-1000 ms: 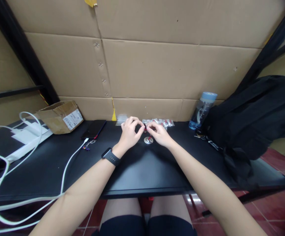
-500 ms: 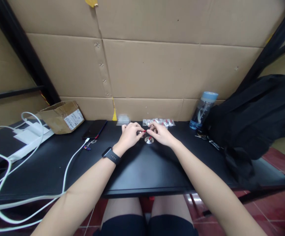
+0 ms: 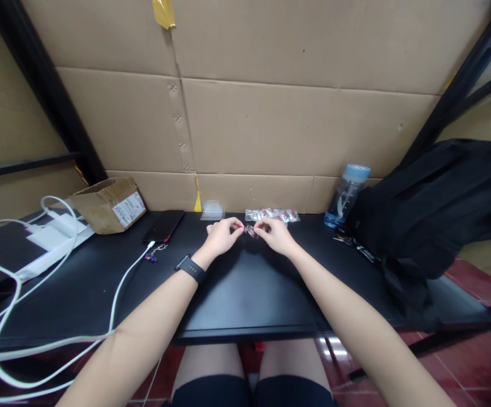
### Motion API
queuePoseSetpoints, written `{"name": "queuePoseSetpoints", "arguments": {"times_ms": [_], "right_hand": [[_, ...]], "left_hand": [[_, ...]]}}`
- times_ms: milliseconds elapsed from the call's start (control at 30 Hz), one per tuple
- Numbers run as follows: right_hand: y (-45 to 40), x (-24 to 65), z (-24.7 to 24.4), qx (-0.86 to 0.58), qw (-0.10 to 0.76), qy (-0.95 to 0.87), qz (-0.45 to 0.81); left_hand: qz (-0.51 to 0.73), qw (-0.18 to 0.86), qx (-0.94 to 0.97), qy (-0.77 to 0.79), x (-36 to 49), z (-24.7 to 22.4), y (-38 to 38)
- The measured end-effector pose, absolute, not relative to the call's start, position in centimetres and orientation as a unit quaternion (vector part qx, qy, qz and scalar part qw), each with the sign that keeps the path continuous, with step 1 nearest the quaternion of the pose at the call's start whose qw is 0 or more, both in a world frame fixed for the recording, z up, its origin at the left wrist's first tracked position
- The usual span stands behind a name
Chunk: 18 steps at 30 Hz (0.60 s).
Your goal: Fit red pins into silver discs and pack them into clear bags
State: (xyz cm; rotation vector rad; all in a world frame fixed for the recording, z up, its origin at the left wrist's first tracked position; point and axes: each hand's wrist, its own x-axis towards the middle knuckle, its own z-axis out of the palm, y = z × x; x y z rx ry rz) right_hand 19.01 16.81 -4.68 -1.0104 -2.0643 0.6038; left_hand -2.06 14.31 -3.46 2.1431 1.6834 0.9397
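In the middle of the desk, my left hand (image 3: 224, 234) pinches the red piece behind a small, shiny metal disc (image 3: 246, 230) that looks like a finger cymbal. Opposite it, my right hand (image 3: 274, 234) grips the red piece of a second such finger cymbal (image 3: 252, 231). The two discs face each other just above the black surface, very close together; whether they touch I cannot tell. Fingertips hide most of both red pieces. Just behind my hands lies a clear plastic bag (image 3: 271, 215) with red and silver items inside.
A clear plastic case (image 3: 212, 210) lies at the back. To the left are a phone (image 3: 163, 226), an open cardboard box (image 3: 110, 206) and white cables (image 3: 116, 299). A water bottle (image 3: 347, 195), keys (image 3: 344, 239) and a black backpack (image 3: 444, 209) are at the right.
The disc that lay on the desk between my hands is now lifted, held in my right hand. Both hands have come to face each other, discs turned upright. The view has tilted up slightly.
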Motion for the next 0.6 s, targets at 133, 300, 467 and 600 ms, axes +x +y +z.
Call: {"name": "queuePoseSetpoints", "arguments": {"times_ms": [133, 300, 467, 600], "right_hand": [[16.7, 18.4, -4.8, -0.361, 0.441, -0.759, 0.316], [16.7, 17.9, -5.3, -0.339, 0.451, -0.713, 0.416], [17.0, 18.3, -5.7, -0.329, 0.446, -0.691, 0.463], [17.2, 18.8, -5.6, -0.306, 0.397, -0.739, 0.449]], "left_hand": [[0.371, 0.193, 0.728, 0.543, -2.0, -4.2, 15.0], [0.407, 0.229, 0.73, 0.498, -2.0, -5.3, 15.9], [0.41, 0.245, 0.726, 0.495, -2.0, -5.9, 16.1], [0.389, 0.235, 0.73, 0.511, -2.0, -6.1, 15.9]]}}
